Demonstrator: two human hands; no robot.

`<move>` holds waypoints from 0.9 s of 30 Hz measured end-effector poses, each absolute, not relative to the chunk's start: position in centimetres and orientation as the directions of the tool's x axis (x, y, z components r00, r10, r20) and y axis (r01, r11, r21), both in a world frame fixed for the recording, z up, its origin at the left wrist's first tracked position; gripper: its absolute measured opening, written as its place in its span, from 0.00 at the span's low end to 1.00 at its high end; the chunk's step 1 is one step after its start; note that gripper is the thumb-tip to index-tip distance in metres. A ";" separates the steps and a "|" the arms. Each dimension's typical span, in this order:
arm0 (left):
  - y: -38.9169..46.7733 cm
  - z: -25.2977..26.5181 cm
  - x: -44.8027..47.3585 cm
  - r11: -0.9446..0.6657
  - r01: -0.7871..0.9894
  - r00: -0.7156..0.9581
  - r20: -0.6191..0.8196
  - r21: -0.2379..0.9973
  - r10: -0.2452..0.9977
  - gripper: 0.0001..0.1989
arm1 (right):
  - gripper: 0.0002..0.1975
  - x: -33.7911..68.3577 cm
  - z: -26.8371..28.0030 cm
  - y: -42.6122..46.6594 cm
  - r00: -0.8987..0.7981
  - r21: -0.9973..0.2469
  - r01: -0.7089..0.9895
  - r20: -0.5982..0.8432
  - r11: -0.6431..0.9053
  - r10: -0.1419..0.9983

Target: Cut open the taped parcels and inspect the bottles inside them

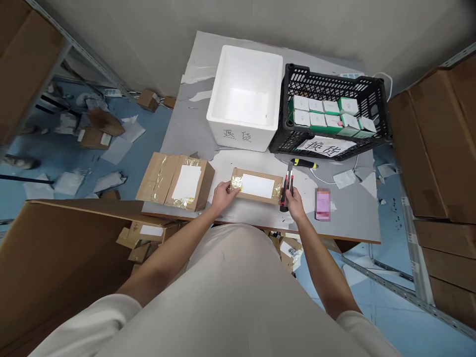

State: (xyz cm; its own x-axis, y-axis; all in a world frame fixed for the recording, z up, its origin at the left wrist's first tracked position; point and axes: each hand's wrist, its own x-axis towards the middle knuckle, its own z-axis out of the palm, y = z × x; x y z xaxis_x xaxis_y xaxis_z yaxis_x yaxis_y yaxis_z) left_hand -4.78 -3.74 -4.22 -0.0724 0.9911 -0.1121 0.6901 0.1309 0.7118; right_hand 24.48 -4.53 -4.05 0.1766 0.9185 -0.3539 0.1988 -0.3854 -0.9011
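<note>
On the near side of the table (351,218), a small box (257,186) lies between a big box (188,182) and a phone (323,204), the left hand (223,196) gripping its left end and the right hand (295,204) grasping a knife (284,194) at its right.

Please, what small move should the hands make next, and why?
Perhaps bring the red cutter to the tape on the right end of the small carton: the left hand touches its left end, the right hand holds the cutter close by, and it looks closed.
</note>
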 end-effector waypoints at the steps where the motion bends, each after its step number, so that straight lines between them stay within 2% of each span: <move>1: -3.9 -4.3 -4.4 0.093 0.697 -0.090 -0.042 0.711 0.995 0.20 | 0.23 24.6 -3.9 -4.4 0.167 -0.897 0.216 -0.355 -0.386 0.920; 3: -4.5 -4.8 -3.7 -0.094 0.711 0.016 0.117 0.696 0.993 0.20 | 0.24 25.0 -3.4 -4.3 0.143 -0.884 0.272 -0.353 -0.380 0.925; 6: -5.3 -5.9 -2.7 -0.437 0.629 0.388 0.227 0.644 0.893 0.15 | 0.24 25.1 -1.3 -3.9 0.102 -0.804 0.520 -0.279 -0.290 0.955; 8: -5.3 -6.7 -2.5 -0.512 0.578 0.487 0.235 0.635 0.841 0.14 | 0.22 24.3 0.8 -3.1 -0.029 -0.654 0.747 -0.208 -0.117 0.978; 10: -5.1 -7.5 -2.5 -0.520 0.551 0.498 0.243 0.653 0.833 0.16 | 0.21 22.7 2.9 -1.9 -0.265 -0.469 0.874 -0.239 0.128 0.934; 12: -4.7 -8.1 -2.6 -0.525 0.512 0.514 0.247 0.680 0.821 0.16 | 0.21 20.6 4.6 -0.5 -0.449 -0.309 0.885 -0.366 0.349 0.815; 14: -4.4 -8.5 -2.7 -0.520 0.488 0.521 0.244 0.701 0.818 0.16 | 0.22 18.7 5.5 0.8 -0.512 -0.182 0.853 -0.467 0.488 0.721; 16: -4.1 -8.8 -2.7 -0.513 0.481 0.521 0.240 0.711 0.819 0.15 | 0.21 17.3 5.9 1.7 -0.536 -0.107 0.817 -0.508 0.567 0.675; 20: -3.7 -9.1 -2.7 -0.507 0.475 0.521 0.234 0.719 0.821 0.14 | 0.20 16.4 6.0 2.4 -0.567 -0.069 0.773 -0.522 0.630 0.638; 27: -3.7 -8.9 -3.0 -0.488 0.495 0.531 0.195 0.719 0.825 0.15 | 0.19 16.2 5.9 3.2 -0.582 -0.098 0.748 -0.573 0.657 0.577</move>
